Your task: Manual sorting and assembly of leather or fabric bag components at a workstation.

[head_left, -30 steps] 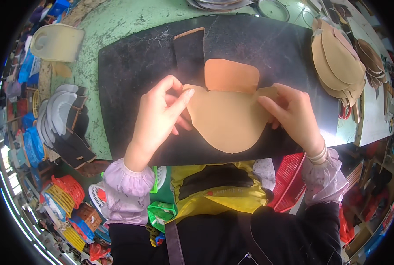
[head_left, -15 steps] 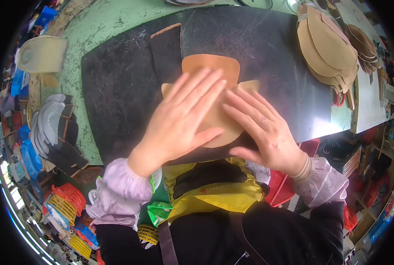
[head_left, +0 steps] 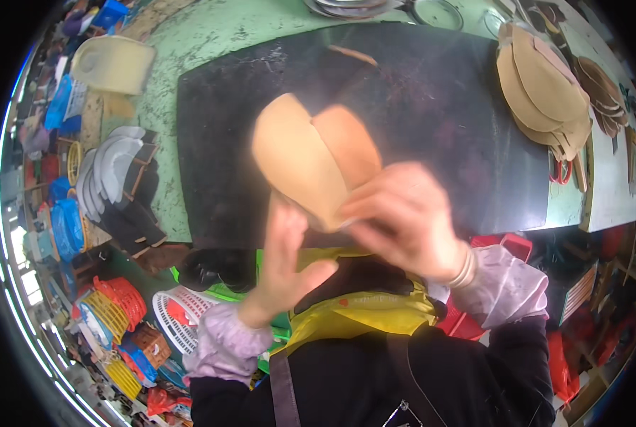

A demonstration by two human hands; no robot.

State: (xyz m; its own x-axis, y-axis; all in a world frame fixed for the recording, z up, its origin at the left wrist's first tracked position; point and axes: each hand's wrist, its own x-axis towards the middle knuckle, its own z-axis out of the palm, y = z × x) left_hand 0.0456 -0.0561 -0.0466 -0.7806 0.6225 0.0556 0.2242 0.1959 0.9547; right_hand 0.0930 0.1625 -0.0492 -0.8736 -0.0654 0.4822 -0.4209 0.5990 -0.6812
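- Head view: tan leather piece (head_left: 300,160), a rounded flat cut-out, is lifted off the black mat (head_left: 432,107) and held near the front edge of the table (head_left: 211,35). A second, more orange lobe (head_left: 346,142) overlaps behind it; whether the two are joined I cannot tell.
- Right hand (head_left: 403,217) pinches the piece at its lower edge, fingers closed over the rim.
- Left hand (head_left: 286,252) is open, palm flat and fingers spread, just beside the lower edge; contact is unclear through the blur.
- Handling, as judged: light, thin and flexible. It holds a gentle curve rather than drooping, so semi-stiff. The matte surface should not slip. Best taken at the edge with a pinch, the flat supported from below to avoid creasing.
- Materials: the mat is dull, rubbery-looking and scuffed with pale streaks; the table top is worn green paint.
- Around: stack of similar tan cut-outs (head_left: 542,89) at the mat's right, grey curved pieces (head_left: 111,167) off the left edge, and red and white plastic baskets (head_left: 154,317) below the table.
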